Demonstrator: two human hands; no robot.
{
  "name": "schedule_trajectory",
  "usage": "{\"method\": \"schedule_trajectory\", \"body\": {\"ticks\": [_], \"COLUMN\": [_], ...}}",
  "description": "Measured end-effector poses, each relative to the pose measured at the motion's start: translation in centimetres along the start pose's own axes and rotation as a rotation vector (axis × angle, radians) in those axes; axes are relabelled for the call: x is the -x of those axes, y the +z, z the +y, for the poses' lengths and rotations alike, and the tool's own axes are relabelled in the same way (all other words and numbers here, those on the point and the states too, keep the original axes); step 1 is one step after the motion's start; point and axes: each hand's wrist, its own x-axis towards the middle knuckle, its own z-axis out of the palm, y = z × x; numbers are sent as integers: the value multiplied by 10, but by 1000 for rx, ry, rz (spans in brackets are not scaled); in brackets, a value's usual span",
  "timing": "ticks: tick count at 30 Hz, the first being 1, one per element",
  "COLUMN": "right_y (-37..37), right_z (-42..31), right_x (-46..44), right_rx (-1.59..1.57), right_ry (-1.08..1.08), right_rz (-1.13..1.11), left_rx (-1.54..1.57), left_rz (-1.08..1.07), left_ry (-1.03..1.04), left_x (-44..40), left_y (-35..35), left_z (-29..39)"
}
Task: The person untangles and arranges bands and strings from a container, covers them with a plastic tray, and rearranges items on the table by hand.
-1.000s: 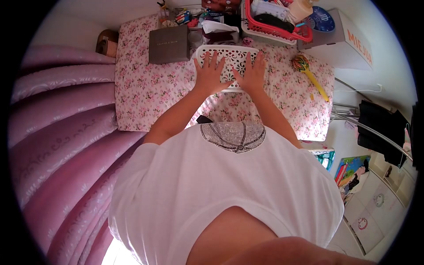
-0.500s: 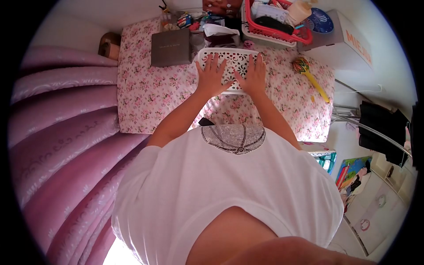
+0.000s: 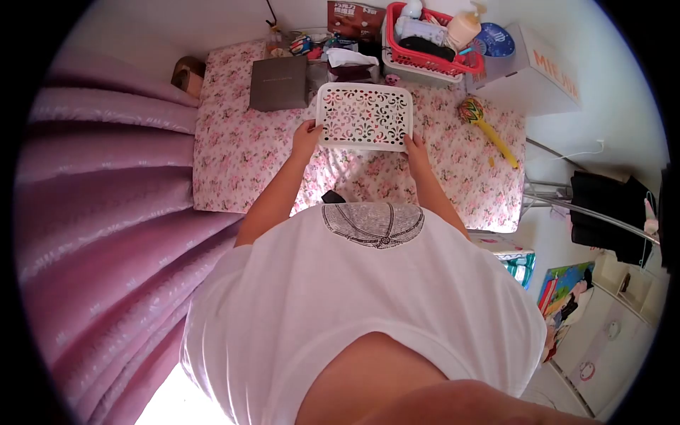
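Note:
A white plastic piece (image 3: pixel 365 117) with a cut-out scroll pattern and rounded corners is in front of me, over the flowered tablecloth (image 3: pixel 241 163). My left hand (image 3: pixel 306 138) grips its lower left edge, thumb on the rim. At its lower right corner my right hand (image 3: pixel 416 152) is closed on the edge in the same way. The fingers beneath the rim are mostly hidden. The cloth's pink pattern shows through the holes.
Behind stand a dark grey box (image 3: pixel 279 83), a tissue pack (image 3: pixel 353 65), a red basket (image 3: pixel 432 60) with bottles, and a white carton (image 3: pixel 528 78). A yellow-handled toy (image 3: pixel 499 144) lies at right. Pink curtains (image 3: pixel 113 212) hang at left.
Both hands were spread flat on top of the white piece. They have moved outward and down to its sides and now grip its edges. The view has shifted slightly.

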Motion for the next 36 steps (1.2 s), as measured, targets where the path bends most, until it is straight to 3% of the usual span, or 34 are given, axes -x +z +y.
{"method": "schedule_trajectory", "body": {"ticks": [2, 6, 10, 13, 16, 19, 28, 32, 36], "right_y": [0, -9, -11, -5, 5, 26, 98, 143, 183], "right_z": [-6, -8, -9, -14, -18, -29, -89, -114, -115], "right_x": [4, -6, -2, 15, 34, 50, 56, 52, 32], "right_rx": [-71, -138, -236, -121, -133, -180, 19, -157, -177], "right_ry": [66, 183, 221, 151, 134, 121, 88, -36, -134], "right_rz": [-8, -96, -167, -198, -193, -232, -361, -520, -468], "left_rx": [26, 256, 351, 303, 193, 414, 589, 719, 894], "left_rz": [-71, -274, -349, -305, -254, -307, -171, -95, 16], "left_ry": [-45, -382, -323, -382, -307, -243, -157, -156, -79], "left_x": [2, 16, 8, 12, 31, 43, 75, 81, 80], "left_y": [-4, -4, -11, -24, -40, -59, -128, -162, -182], "left_z": [-1, 8, -7, -4, 18, 28, 53, 57, 73]}}
